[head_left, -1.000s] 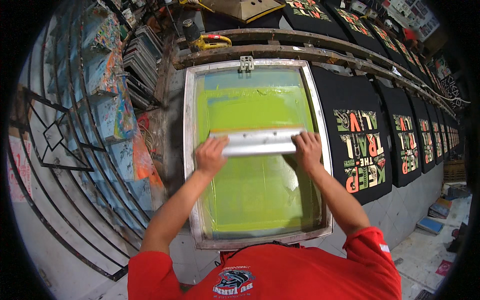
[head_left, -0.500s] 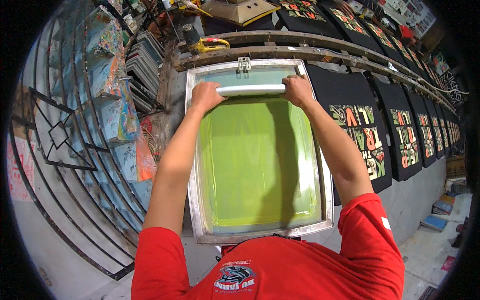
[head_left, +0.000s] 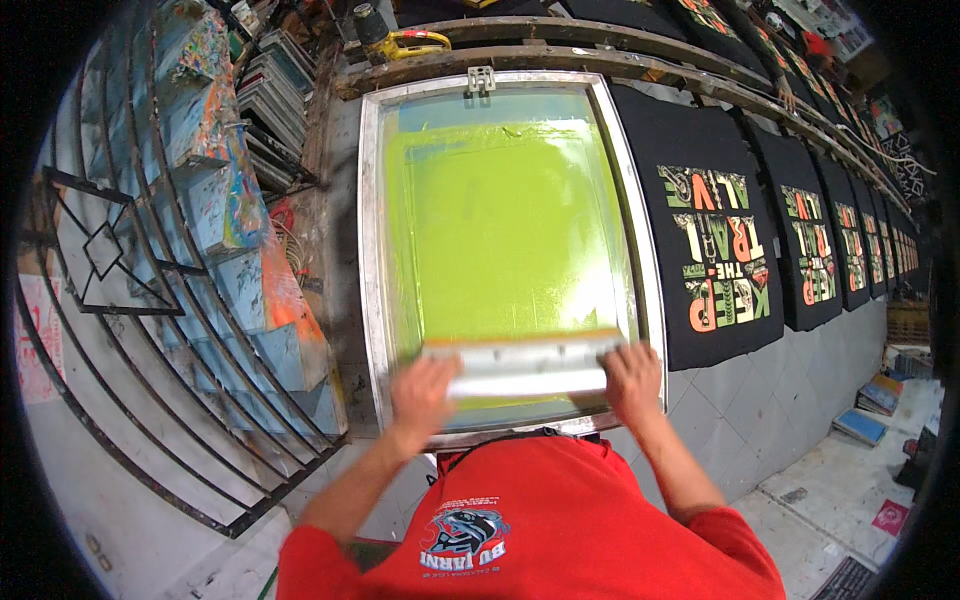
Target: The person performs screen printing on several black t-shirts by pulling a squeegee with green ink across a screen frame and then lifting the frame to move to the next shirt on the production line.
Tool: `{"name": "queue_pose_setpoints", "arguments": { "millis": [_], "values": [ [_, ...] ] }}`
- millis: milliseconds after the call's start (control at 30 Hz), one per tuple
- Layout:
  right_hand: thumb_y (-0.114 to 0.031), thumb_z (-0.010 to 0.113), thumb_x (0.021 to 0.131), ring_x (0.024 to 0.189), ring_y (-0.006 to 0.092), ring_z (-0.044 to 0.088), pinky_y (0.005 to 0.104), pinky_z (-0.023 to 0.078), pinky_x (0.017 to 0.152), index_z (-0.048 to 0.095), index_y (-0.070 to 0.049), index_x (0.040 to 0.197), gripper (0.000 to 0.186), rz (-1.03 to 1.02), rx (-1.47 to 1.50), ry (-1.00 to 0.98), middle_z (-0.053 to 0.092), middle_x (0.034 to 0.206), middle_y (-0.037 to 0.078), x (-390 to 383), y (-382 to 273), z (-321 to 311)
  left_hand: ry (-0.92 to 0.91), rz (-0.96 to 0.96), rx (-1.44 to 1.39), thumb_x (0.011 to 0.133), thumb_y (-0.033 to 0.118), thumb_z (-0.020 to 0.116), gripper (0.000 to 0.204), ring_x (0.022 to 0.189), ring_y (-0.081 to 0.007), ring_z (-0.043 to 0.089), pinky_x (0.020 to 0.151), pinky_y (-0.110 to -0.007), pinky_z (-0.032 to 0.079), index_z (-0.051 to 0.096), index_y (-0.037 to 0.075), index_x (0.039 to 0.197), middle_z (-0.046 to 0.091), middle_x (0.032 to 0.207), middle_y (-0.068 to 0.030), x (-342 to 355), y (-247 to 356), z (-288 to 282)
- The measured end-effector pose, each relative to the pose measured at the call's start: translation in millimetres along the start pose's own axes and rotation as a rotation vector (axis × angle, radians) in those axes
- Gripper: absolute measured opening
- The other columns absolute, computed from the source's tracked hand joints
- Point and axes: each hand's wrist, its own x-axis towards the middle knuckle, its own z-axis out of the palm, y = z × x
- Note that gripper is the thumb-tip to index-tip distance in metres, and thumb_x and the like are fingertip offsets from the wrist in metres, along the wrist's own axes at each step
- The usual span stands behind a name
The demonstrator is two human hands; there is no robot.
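I have both hands on the squeegee [head_left: 525,368], my left hand [head_left: 425,395] closed round its left end and my right hand [head_left: 632,380] closed round its right end, with the bar lying crosswise over the screen-printing frame [head_left: 371,200], near the edge closest to me. Both hands and the bar are blurred, so I can't say how hard the blade presses on the mesh. As I judge it, this pass is nearly done: the green ink [head_left: 500,230] covers the mesh from close to the far edge down to the blade, and only a short strip is left between the squeegee and the near edge. The black shirts [head_left: 640,140] laid in a row off the frame's right edge already carry lettering in several colours; what lies beneath my mesh, and whether its print is complete, the ink hides. For room, the near side is the tightest, with the near edge of the frame just in front of my red shirt [head_left: 520,510]. My right hand is at the frame's right edge, and the nearest black shirt is just outside that edge. Away from me the mesh has clear space right up to the hinge clamp [head_left: 481,80] at the far edge, with the wooden rail [head_left: 560,58] beyond it. Past the left edge there's a gap before the black metal railing [head_left: 180,265].
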Motion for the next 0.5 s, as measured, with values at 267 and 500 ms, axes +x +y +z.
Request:
{"name": "queue_pose_setpoints", "arguments": {
  "millis": [267, 500],
  "values": [
    [-0.011, 0.069, 0.081, 0.082, 0.0202, 0.062, 0.0403, 0.045, 0.084, 0.072, -0.013, 0.098, 0.017, -0.002, 0.003, 0.109, 0.066, 0.090, 0.001, -48.9, -27.1, -20.6, 0.030, -0.052, -0.130, 0.066, 0.009, 0.070, 0.036, 0.088, -0.0224, 0.070, 0.077, -0.037, 0.057, 0.077, 0.008, 0.101, 0.076, 0.109, -0.0020, -30.3, 52.7, -25.5],
    [-0.009, 0.071, 0.075, 0.083, 0.0202, 0.061, 0.0415, 0.043, 0.086, 0.072, -0.014, 0.092, 0.018, -0.017, 0.008, -0.013, 0.062, 0.083, -0.001, -30.7, -37.0, -55.1, -0.083, -0.066, -0.176, 0.062, 0.005, 0.069, 0.036, 0.086, -0.0248, 0.068, 0.075, -0.038, 0.057, 0.075, 0.008, 0.097, 0.076, 0.103, -0.0027, -30.9, 54.1, -53.2]
  ]
}}
